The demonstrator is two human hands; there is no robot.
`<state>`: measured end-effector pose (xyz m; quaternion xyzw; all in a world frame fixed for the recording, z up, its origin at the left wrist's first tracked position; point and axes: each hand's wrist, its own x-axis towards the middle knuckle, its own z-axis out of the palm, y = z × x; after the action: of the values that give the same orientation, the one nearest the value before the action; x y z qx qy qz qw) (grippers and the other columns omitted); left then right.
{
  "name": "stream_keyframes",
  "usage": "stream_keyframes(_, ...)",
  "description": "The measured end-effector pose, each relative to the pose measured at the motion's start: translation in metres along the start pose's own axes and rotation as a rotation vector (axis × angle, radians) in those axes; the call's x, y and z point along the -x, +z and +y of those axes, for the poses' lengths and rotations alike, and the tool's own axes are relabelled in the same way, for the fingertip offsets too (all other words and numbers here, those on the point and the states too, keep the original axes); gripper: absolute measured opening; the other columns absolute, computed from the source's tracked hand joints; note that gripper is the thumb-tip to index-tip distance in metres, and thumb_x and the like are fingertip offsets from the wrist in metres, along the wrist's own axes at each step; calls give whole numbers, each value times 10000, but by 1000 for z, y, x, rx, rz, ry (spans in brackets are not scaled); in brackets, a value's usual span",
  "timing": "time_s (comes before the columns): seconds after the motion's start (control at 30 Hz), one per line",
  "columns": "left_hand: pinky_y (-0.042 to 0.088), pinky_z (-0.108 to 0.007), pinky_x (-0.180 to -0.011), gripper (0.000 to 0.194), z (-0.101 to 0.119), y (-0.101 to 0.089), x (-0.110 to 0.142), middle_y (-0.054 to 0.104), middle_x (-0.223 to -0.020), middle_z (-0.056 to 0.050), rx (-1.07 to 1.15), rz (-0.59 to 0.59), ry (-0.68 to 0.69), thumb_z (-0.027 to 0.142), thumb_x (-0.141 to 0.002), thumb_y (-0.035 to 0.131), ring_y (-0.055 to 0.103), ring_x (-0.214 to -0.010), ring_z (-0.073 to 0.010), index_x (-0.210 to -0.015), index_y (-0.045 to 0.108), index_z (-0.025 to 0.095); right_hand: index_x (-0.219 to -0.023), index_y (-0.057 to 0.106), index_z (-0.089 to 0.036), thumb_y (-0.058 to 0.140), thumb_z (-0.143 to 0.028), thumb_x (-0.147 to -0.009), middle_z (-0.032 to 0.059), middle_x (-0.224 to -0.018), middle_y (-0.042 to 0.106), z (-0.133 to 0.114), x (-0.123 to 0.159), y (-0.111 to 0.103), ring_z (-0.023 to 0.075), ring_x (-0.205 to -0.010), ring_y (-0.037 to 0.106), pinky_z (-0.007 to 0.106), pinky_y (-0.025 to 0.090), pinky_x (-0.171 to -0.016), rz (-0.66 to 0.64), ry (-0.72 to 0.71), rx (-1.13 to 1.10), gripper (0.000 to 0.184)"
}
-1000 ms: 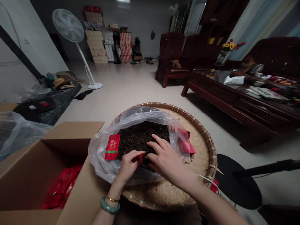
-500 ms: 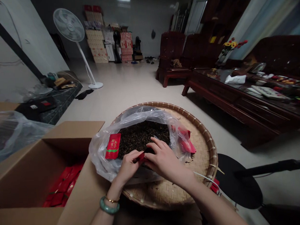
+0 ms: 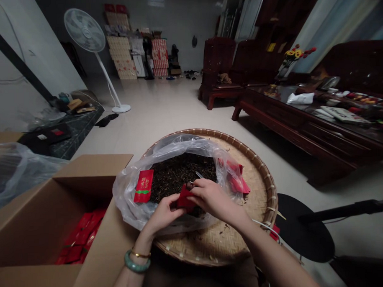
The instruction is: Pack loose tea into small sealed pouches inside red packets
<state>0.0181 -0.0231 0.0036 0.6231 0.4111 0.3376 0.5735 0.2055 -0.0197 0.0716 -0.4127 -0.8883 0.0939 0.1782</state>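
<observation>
Near the middle of the view, my left hand (image 3: 167,209) grips a small red packet (image 3: 184,199) between thumb and fingers. My right hand (image 3: 210,198) is closed at the packet's right side and mouth, its fingertips partly hidden. Dark bits show at that mouth. Below and behind both hands, loose dark tea leaves (image 3: 172,171) fill an open clear plastic bag (image 3: 127,196). A thin clear stick-like piece (image 3: 199,175) pokes out just beyond my right fingers. Another red packet (image 3: 144,185) with a green stripe lies flat at the bag's left side.
The bag rests in a round woven bamboo tray (image 3: 258,179). More red packets (image 3: 238,179) lie on its right. At left, an open cardboard box (image 3: 97,247) holds several red packets. A black round base (image 3: 303,227) stands right; a fan (image 3: 114,87) and wooden table (image 3: 291,127) are farther off.
The red packet has tipped up so that its face shows more. My right hand has shifted slightly lower and its fingers have drawn in. Some leaves now show on the tray below it.
</observation>
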Motion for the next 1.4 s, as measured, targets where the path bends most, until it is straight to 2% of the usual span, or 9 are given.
stream_keyframes(0.17,500,-321,-747,418,5,4,-4,686,-1016,-77,97,3,-54,356,-716,656,617,-877,-230,-1078,651,149,-770,628,-165,522,-241,-880,33,-800,570,5,-2,-3,127,-704,548,223,419,-600,-16,42,-154,171)
stream_keyframes(0.37,486,-305,-737,460,13,10,-10,706,-915,-66,141,115,-44,489,-698,642,616,-827,-227,-992,687,138,-801,604,-177,607,-218,-800,-10,-747,623,14,-7,7,117,-678,560,214,415,-609,144,185,-510,41)
stream_keyframes(0.53,456,-242,-591,459,12,16,-12,669,-715,-27,209,159,-92,531,-691,625,574,-631,-155,-863,684,110,-1034,617,-191,638,-327,-757,-16,-714,629,24,-13,21,119,-617,548,212,407,-552,246,363,-642,310)
stream_keyframes(0.73,453,-240,-586,393,7,16,-12,658,-707,-16,188,143,-117,440,-660,677,576,-614,-145,-882,642,117,-656,666,-158,621,-350,-785,-2,-630,625,27,-21,31,112,-592,534,205,366,-535,191,326,-560,236)
stream_keyframes(0.83,452,-249,-620,416,7,15,-12,660,-743,-9,96,141,-104,334,-586,746,583,-650,-155,-922,620,124,-665,666,-160,614,-348,-803,-6,-645,622,27,-25,34,104,-604,540,200,365,-553,209,243,-575,239)
stream_keyframes(0.93,407,-236,-566,305,7,16,-14,616,-643,8,-57,170,-116,286,-564,747,536,-586,-142,-781,628,107,-718,673,-171,578,-380,-834,-6,-679,632,27,-28,33,101,-621,546,197,357,-568,160,185,-538,257)
stream_keyframes(1.17,352,-242,-502,216,3,18,-16,552,-539,20,-241,225,-184,264,-543,724,484,-514,-132,-629,589,120,-602,609,-176,538,-496,-834,-9,-604,582,22,-36,36,95,-561,484,217,251,-527,161,179,-106,402)
stream_keyframes(1.27,408,-257,-557,240,5,16,-16,597,-603,9,-177,140,-177,238,-537,730,537,-570,-151,-702,605,117,-569,594,-171,532,-480,-845,-15,-569,578,22,-39,43,86,-538,480,218,239,-524,191,125,-50,419)
stream_keyframes(1.4,485,-303,-710,317,8,18,-19,672,-778,-24,110,68,-128,239,-577,734,625,-719,-187,-846,604,132,-543,585,-168,542,-498,-831,-16,-533,573,21,-41,49,81,-503,467,221,220,-506,188,59,-17,440)
